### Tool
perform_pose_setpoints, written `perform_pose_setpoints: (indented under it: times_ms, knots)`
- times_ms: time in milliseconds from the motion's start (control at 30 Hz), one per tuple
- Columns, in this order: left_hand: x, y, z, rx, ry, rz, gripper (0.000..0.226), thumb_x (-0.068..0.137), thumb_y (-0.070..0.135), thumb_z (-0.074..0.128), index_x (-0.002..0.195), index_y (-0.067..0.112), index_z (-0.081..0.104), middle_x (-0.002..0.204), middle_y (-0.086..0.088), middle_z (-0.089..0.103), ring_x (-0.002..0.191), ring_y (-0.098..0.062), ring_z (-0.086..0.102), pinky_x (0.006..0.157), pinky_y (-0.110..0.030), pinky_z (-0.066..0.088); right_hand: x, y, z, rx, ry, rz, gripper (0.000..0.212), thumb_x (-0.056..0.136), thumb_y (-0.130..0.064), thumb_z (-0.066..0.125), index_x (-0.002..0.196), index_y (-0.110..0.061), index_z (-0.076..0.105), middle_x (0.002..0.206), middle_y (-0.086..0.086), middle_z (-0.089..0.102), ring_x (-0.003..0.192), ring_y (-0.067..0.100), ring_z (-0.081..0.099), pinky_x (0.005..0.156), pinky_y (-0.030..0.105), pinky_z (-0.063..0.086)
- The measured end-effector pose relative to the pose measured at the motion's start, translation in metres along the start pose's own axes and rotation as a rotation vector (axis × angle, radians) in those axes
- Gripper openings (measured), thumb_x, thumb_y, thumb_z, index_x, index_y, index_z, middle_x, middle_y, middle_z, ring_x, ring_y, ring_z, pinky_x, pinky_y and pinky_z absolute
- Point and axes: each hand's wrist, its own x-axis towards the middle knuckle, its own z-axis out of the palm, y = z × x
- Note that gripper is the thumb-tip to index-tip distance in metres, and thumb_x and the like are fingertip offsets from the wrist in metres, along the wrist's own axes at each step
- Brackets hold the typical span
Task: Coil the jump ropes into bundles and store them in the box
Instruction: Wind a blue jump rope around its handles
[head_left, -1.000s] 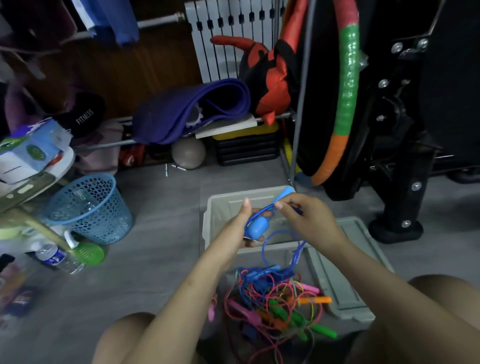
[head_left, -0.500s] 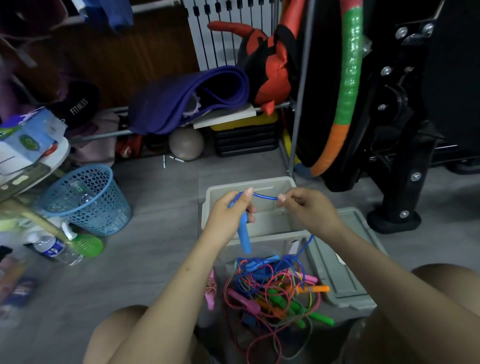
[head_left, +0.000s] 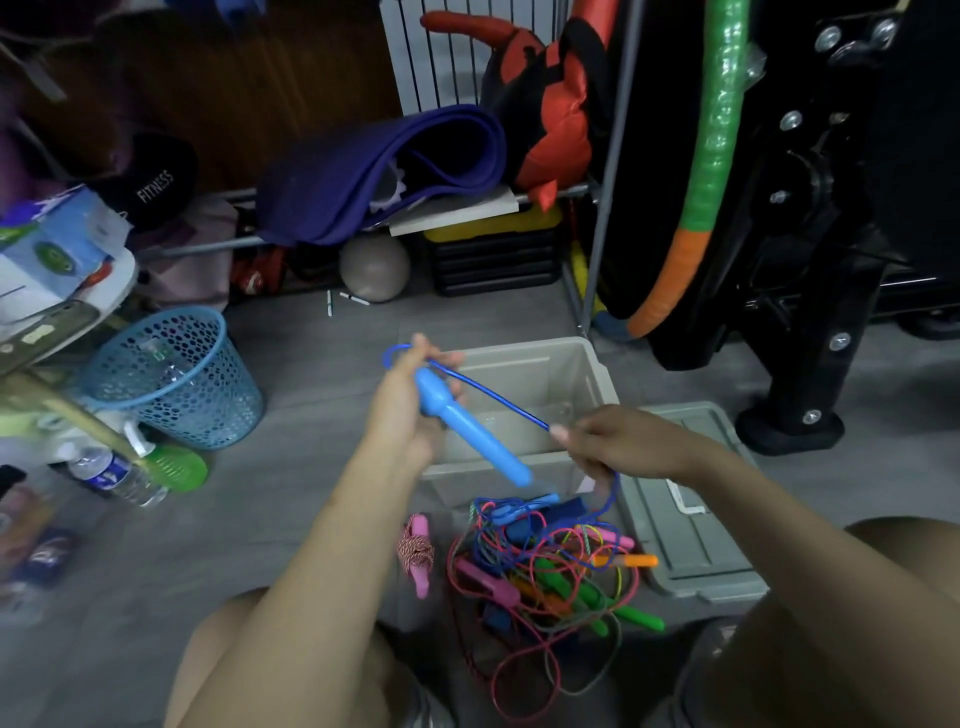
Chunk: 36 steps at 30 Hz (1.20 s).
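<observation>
Left hand (head_left: 410, 410) is gripping the blue handle (head_left: 467, 431), right hand (head_left: 618, 447) pinching its cord (head_left: 493, 389) mid-frame: first coil starting, next needs looping cord round before reaching the box (head_left: 587, 364).

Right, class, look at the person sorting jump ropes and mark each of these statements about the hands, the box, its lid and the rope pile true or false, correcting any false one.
1. The left hand holds a blue handle. True.
2. The right hand is empty. False: it pinches the blue cord stretched from the left hand.
3. The grey box already holds coiled ropes. False: no rope shows inside it.
4. The lid lies on the floor beside the box. True.
5. The tangled ropes lie on the floor in front of the box. True.
6. The blue mesh basket stands right of the box. False: it stands to the left.
</observation>
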Motion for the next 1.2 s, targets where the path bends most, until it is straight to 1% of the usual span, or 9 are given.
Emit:
perform_pose_setpoints:
  times_ms: [133, 267, 400, 500, 600, 767, 967, 1100, 1200]
  knots:
    - [0.004, 0.019, -0.018, 0.635, 0.165, 0.283, 0.026, 0.094, 0.026, 0.057, 0.069, 0.019, 0.056, 0.055, 0.004, 0.048, 0.048, -0.009, 0.043, 0.043, -0.015, 0.041, 0.000, 0.016, -0.016, -0.238, 0.002, 0.108, 0.044, 0.099, -0.038, 0.039, 0.061, -0.018, 0.045, 0.061, -0.003, 0.053, 0.065, 0.016, 0.054, 0.074, 0.030, 0.044]
    - [-0.006, -0.004, -0.008, 0.984, -0.171, 0.177, 0.012, 0.082, 0.028, 0.072, 0.093, 0.029, 0.068, 0.078, 0.004, 0.062, 0.065, -0.007, 0.055, 0.056, -0.018, 0.046, 0.006, 0.006, -0.012, -0.081, 0.296, -0.132, 0.036, 0.099, -0.029, 0.040, 0.064, -0.022, 0.044, 0.064, -0.006, 0.045, 0.064, 0.006, 0.044, 0.067, 0.023, 0.036]
    - [-0.009, -0.039, 0.009, 0.969, -0.377, 0.086, 0.045, 0.071, 0.021, 0.081, 0.112, 0.028, 0.063, 0.075, 0.007, 0.054, 0.059, -0.001, 0.051, 0.057, -0.019, 0.045, 0.005, -0.014, -0.004, 0.202, 0.304, -0.318, 0.033, 0.100, -0.028, 0.039, 0.073, -0.014, 0.050, 0.062, -0.011, 0.040, 0.059, 0.004, 0.037, 0.058, 0.015, 0.032]
    - [-0.013, -0.055, 0.020, 0.917, -0.422, 0.066, 0.027, 0.076, 0.014, 0.078, 0.094, 0.027, 0.062, 0.070, 0.004, 0.053, 0.050, -0.002, 0.048, 0.052, -0.016, 0.043, 0.006, -0.021, 0.000, 0.295, 0.308, -0.388, 0.031, 0.099, -0.025, 0.039, 0.076, -0.008, 0.052, 0.063, -0.012, 0.044, 0.059, 0.001, 0.041, 0.059, 0.013, 0.035]
    - [-0.017, -0.064, 0.026, 0.863, -0.398, 0.027, 0.017, 0.083, 0.013, 0.071, 0.077, 0.020, 0.057, 0.057, 0.007, 0.054, 0.044, -0.005, 0.046, 0.050, -0.014, 0.042, 0.008, -0.025, 0.004, 0.368, 0.350, -0.388, 0.029, 0.096, -0.031, 0.043, 0.072, -0.025, 0.059, 0.082, -0.004, 0.049, 0.069, 0.007, 0.050, 0.060, 0.014, 0.042]
    - [-0.014, -0.066, 0.026, 0.748, -0.337, 0.009, 0.009, 0.090, 0.014, 0.062, 0.082, 0.011, 0.064, 0.083, -0.012, 0.065, 0.054, -0.009, 0.054, 0.061, -0.023, 0.050, 0.011, -0.020, 0.004, 0.376, 0.498, -0.276, 0.017, 0.099, -0.028, 0.043, 0.092, -0.029, 0.058, 0.089, 0.001, 0.051, 0.070, 0.011, 0.055, 0.061, 0.020, 0.050]
    - [-0.012, -0.050, 0.024, 0.437, -0.173, -0.092, 0.015, 0.093, 0.018, 0.056, 0.080, 0.015, 0.061, 0.057, 0.008, 0.066, 0.041, -0.007, 0.054, 0.046, -0.019, 0.047, 0.016, -0.006, 0.019, 0.697, 0.160, 0.018, 0.035, 0.100, -0.037, 0.030, 0.129, -0.018, 0.036, 0.080, 0.003, 0.060, 0.069, 0.013, 0.062, 0.074, 0.026, 0.054]
    - [0.000, -0.038, 0.015, 0.304, -0.089, -0.101, 0.016, 0.096, 0.019, 0.051, 0.082, 0.015, 0.059, 0.058, 0.009, 0.064, 0.039, -0.006, 0.047, 0.045, -0.018, 0.044, 0.010, 0.002, 0.022, 0.248, 0.111, 0.021, 0.047, 0.100, -0.042, 0.027, 0.098, -0.012, 0.063, 0.068, 0.000, 0.060, 0.065, 0.014, 0.057, 0.063, 0.017, 0.044]
    - [0.012, -0.023, 0.001, 0.311, 0.056, -0.012, 0.017, 0.097, 0.018, 0.051, 0.082, 0.017, 0.057, 0.056, 0.007, 0.053, 0.036, -0.005, 0.043, 0.041, -0.016, 0.039, 0.003, 0.011, 0.007, -0.129, 0.038, -0.011, 0.036, 0.098, -0.039, 0.040, 0.070, -0.022, 0.054, 0.064, -0.008, 0.050, 0.062, 0.005, 0.049, 0.061, 0.012, 0.037]
